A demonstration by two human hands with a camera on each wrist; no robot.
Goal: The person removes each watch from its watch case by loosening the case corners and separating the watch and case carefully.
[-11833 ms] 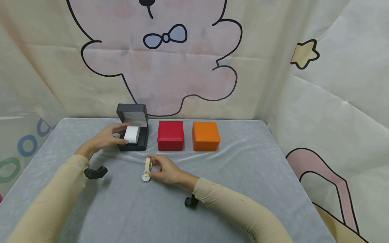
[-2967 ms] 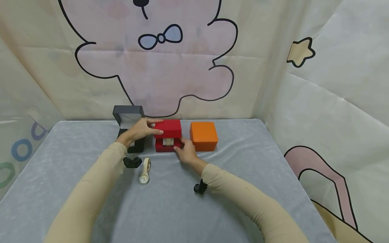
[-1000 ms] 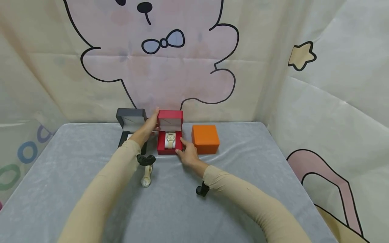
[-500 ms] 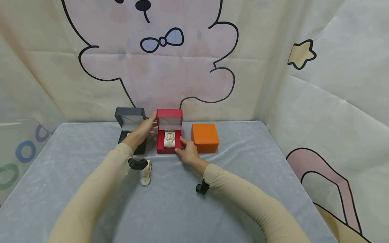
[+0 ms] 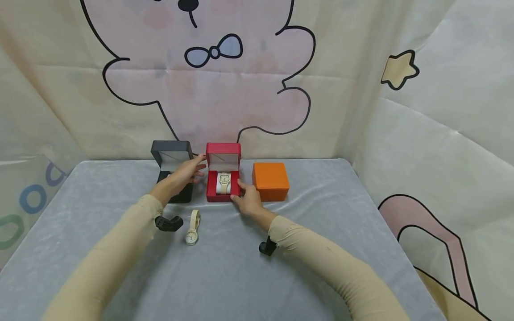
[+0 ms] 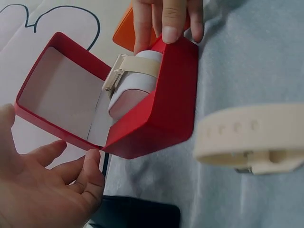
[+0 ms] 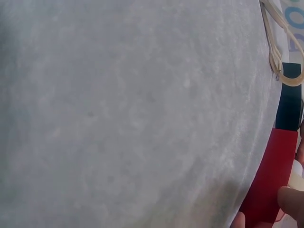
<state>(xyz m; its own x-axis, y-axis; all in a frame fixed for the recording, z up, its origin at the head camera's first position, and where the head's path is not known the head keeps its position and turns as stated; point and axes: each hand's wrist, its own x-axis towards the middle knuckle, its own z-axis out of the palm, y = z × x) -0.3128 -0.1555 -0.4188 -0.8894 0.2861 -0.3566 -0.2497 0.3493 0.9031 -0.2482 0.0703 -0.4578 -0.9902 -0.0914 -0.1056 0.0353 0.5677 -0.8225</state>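
Note:
A red watch box (image 5: 213, 196) stands with its lid raised; inside, a cream-strapped watch (image 5: 224, 179) sits round a white cushion (image 6: 142, 78). My right hand (image 5: 250, 201) grips the box's right front corner, its fingertips on the red wall in the left wrist view. Beside the lid's left edge is my left hand (image 5: 182, 176), fingers spread and holding nothing. It partly covers a dark grey watch box (image 5: 172, 146) with a raised lid. Another cream-strapped watch (image 5: 192, 232) lies on the cloth in front of the boxes.
An orange box (image 5: 271, 182), lid down, stands right of the red one. Grey cloth (image 5: 225, 276) covers the table, and a printed curtain (image 5: 257, 102) hangs right behind the boxes.
The second watch lies where the right hand held it earlier. The red box's lid went from down to raised, lifted by the left hand, which then moved left off the lid. The right hand stayed at the corner.

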